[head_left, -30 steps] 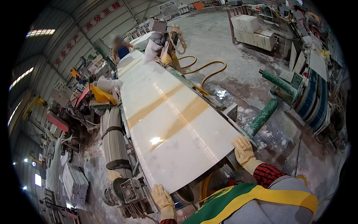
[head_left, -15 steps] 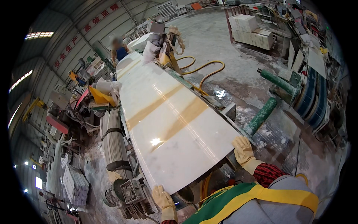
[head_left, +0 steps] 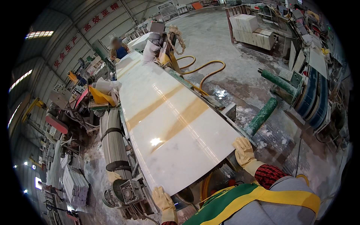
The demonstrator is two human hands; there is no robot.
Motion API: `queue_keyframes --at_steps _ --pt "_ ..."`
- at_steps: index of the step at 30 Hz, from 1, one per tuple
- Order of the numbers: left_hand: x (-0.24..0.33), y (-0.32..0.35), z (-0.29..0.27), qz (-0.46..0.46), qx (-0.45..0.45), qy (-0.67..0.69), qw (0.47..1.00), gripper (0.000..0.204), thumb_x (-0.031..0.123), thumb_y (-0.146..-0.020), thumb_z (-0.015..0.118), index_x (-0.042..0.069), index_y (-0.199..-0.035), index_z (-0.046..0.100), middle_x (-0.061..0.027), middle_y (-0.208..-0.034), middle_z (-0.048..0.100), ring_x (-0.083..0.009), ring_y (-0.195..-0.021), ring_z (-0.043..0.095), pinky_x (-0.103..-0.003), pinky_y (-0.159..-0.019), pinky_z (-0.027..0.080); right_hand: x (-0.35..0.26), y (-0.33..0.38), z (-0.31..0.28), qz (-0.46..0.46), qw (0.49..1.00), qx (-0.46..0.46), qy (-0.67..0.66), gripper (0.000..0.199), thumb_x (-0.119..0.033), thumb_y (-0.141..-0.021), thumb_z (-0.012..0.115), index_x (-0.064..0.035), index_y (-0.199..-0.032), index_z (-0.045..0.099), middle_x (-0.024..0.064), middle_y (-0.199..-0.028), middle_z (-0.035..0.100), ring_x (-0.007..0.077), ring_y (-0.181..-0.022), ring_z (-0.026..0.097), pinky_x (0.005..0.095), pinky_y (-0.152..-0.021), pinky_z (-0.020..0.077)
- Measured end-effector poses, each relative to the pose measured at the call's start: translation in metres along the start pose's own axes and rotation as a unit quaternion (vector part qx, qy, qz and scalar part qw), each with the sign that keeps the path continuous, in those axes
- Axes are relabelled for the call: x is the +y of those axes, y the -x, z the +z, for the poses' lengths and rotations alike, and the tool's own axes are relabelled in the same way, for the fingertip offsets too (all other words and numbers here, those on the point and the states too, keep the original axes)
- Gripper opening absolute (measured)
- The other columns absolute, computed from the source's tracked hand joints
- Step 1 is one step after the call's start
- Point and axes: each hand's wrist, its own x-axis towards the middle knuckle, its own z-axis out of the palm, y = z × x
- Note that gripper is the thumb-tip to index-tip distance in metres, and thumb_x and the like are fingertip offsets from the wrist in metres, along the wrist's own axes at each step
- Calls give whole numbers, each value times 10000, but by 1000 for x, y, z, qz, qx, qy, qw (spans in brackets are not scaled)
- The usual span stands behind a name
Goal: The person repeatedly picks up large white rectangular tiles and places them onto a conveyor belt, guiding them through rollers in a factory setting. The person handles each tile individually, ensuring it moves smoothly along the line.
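A long, glossy white stone slab (head_left: 180,131) with tan bands lies flat on a conveyor line and runs away from me. At its near left corner is my left hand (head_left: 164,204) in a cream work glove. Its fingers lie together along the slab's edge; the thumb is hidden. My right hand (head_left: 246,153), gloved the same way, grips the near right corner with its fingers bent against the edge. The undersides of both hands are out of sight. Below the slab's near edge, dark machine parts and a yellow hose (head_left: 205,185) show.
A motor with a gearbox (head_left: 129,192) sits left of the slab, beside a bundle of long grey strips (head_left: 113,144). Green rollers (head_left: 262,116) stick out on the right. A yellow hose (head_left: 210,73) snakes over the floor. Another person (head_left: 119,48) stands at the far end.
Both hands stay at the slab's corners. The view shifts very slightly, and the person at the far end has moved a little.
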Motion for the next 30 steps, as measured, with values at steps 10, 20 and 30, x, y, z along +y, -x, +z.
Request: queue_keyframes --at_steps 10,20,30 --pt "2 2 -2 5 -5 1 1000 476 147 -1030 609 41 -1493 588 -289 -1583 542 -537 -1442 490 -632 -1256 361 4 6 0 9 1000 -12 -15 246 -51 -793 635 -64 -1038 620 182 -1029 575 434 -995 571 530 -895 488" --pt "5 6 -3 1 7 1 1000 456 187 -1060 590 42 -1492 603 -295 -1585 558 -548 -1441 502 -636 -1261 361 8 17 1 -4 1000 -16 -6 369 -19 -790 662 -61 -1156 653 188 -1172 626 439 -1125 601 555 -1003 493" --pt "8 6 -7 -1 -2 -5 1000 459 178 -1046 608 44 -1485 597 -295 -1558 573 -551 -1420 509 -634 -1251 373 18 33 11 -10 1000 3 14 420 -2 -798 663 -55 -1215 670 211 -1253 650 448 -1200 614 572 -1053 492"
